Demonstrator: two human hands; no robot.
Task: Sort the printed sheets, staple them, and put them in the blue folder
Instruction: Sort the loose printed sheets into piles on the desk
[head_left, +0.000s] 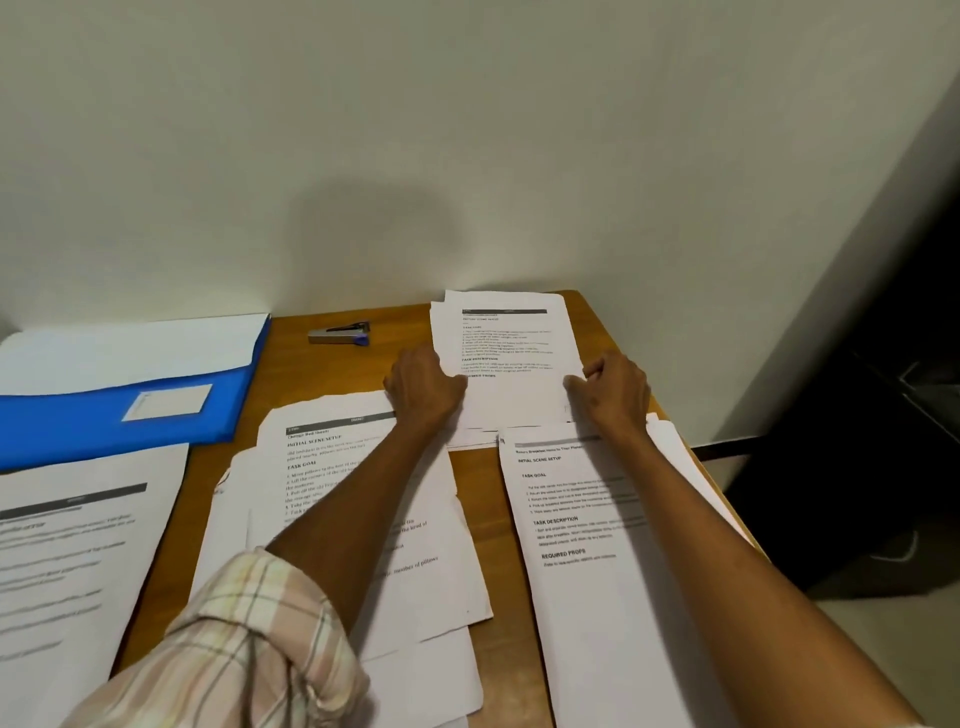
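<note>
Both hands (514, 387) pinch a sheet stack (506, 353) on the wooden table (291, 364) against a pale wall (467, 130).

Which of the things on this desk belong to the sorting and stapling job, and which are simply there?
Belongs to the job:
far stack of printed white sheets, held by left hand and right hand
loose middle pile
right pile
small grey stapler
blue plastic folder

Just there:
wooden desk
white wall

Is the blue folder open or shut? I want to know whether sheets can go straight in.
Open: the blue folder lies spread, white sheets showing above its blue pocket.
</note>
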